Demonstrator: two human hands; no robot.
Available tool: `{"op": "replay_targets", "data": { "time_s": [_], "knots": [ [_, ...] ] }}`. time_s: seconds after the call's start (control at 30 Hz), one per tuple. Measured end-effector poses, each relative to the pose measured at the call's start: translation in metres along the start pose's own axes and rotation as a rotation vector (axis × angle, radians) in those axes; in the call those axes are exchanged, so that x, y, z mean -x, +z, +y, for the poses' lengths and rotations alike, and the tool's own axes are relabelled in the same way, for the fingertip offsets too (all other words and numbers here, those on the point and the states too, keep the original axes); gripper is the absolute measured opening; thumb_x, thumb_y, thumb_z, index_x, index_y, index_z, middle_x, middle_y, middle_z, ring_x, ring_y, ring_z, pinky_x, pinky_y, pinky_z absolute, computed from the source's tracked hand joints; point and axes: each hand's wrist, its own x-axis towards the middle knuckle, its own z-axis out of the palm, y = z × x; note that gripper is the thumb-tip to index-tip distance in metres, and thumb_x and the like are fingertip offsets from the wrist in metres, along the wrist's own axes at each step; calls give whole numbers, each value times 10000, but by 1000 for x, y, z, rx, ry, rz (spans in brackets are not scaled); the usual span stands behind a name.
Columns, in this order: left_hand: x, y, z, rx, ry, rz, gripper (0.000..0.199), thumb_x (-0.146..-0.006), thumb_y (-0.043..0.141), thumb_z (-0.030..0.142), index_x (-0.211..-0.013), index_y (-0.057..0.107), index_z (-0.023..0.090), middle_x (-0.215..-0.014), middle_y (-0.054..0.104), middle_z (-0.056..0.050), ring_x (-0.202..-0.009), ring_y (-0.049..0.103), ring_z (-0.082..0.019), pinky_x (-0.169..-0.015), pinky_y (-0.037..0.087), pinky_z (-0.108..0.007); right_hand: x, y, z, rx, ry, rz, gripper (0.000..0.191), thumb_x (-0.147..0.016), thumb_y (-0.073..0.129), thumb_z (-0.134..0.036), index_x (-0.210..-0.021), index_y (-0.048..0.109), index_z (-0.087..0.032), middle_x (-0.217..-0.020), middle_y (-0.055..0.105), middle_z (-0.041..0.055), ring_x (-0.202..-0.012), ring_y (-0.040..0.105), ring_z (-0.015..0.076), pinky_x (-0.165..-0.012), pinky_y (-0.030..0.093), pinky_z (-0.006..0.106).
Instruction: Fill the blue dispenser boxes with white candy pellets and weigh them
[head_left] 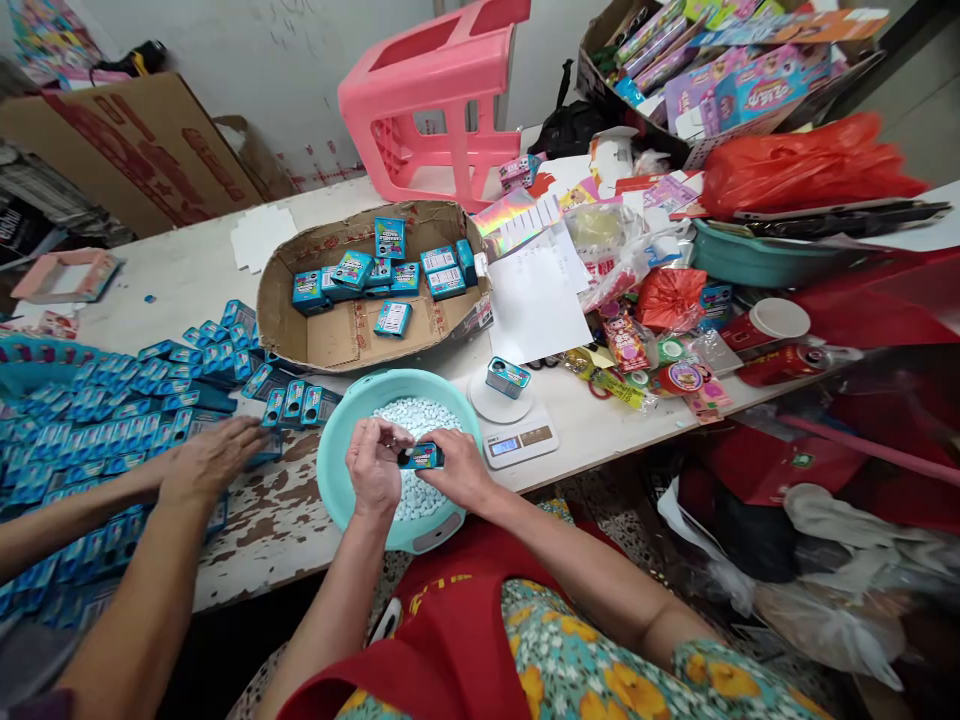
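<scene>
My right hand (459, 466) grips a small blue candy box (421, 456) over a turquoise basin (336, 470). White candy pieces (420, 410) fill the bottom of the basin. Close against the box's left end, my left hand (373, 466) is cupped with curled fingers, and a few white candies seem to show at its fingertips. To the right, a digital scale (521, 440) with a lit display carries another blue box (508, 377) on its round white plate. Behind the basin, a cut-down cardboard carton (337, 345) holds several blue boxes (390, 238).
At left, a co-worker's hands (214, 455) reach over rows of blue boxes (112, 430). A pink stool (427, 70) lies on its side at the back. White paper (536, 300), candy packets (626, 340), a red can (784, 362) and a red bag (810, 165) crowd the right.
</scene>
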Motion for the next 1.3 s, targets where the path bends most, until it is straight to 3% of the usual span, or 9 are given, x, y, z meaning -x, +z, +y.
{"op": "replay_targets", "data": {
  "time_s": [0.13,0.3,0.37,0.47,0.6,0.77,1.0,1.17,1.3],
  "knots": [
    [-8,-35,-3,-213,43,88,252,-818,500,439,-756,522,196,-630,537,-3,-622,570,-166,-615,483,-309,5,-4,5,-116,-64,50,319,-684,702,-200,-983,595,-224,-963,659,11,-937,579,201,-828,414,316],
    [-16,-95,-49,-1414,-131,-104,412,-772,558,445,-1098,591,196,-1114,583,-149,-1116,490,-333,-908,400,-483,6,8,28,-98,-107,99,297,-697,711,-218,-970,596,-211,-938,658,43,-913,588,220,-804,442,340],
    [-11,-102,-70,-1747,-184,-162,539,-796,520,470,-1247,511,175,-1250,493,-204,-1204,401,-394,-937,340,-552,6,17,40,-95,-182,143,320,-719,712,-267,-1009,586,-212,-970,659,56,-940,589,226,-831,442,356],
    [4,-92,-94,-1893,-292,-200,644,-799,450,573,-1273,468,136,-1229,476,-237,-1155,418,-441,-864,366,-581,7,32,54,-60,-268,195,313,-769,677,-318,-1045,579,-209,-999,663,72,-963,586,230,-848,443,372],
    [20,-65,-116,-1630,-416,-270,552,-750,536,502,-1166,528,140,-1176,519,-226,-1110,482,-412,-840,400,-510,8,41,61,-55,-221,276,336,-773,670,-317,-1074,570,-207,-1038,653,82,-977,572,234,-858,450,383],
    [12,-58,-126,-1017,-445,-155,273,-665,632,369,-835,606,157,-920,652,-150,-947,599,-316,-786,430,-372,5,28,45,-166,-143,319,338,-746,692,-277,-1055,569,-217,-1013,638,62,-973,574,214,-877,462,366],
    [-1,-79,-76,-415,-448,23,239,-704,592,419,-777,493,213,-638,540,4,-417,421,-105,-381,285,-223,-4,23,40,-69,-88,166,295,-735,685,-234,-1005,571,-204,-977,626,59,-947,572,222,-845,456,352],
    [-12,-55,-43,34,-235,112,143,-724,589,309,-692,494,206,-631,508,-11,-505,501,-128,-436,365,-248,-5,33,36,91,-56,-4,276,-716,688,-209,-973,588,-203,-948,634,57,-921,572,235,-803,436,351],
    [-18,-35,-32,122,-103,195,170,-758,585,300,-660,489,198,-659,522,-9,-647,572,-160,-602,466,-302,-3,29,17,95,-86,-37,354,-697,752,-342,-984,592,-212,-945,644,48,-928,575,235,-790,414,345]
  ]
}}
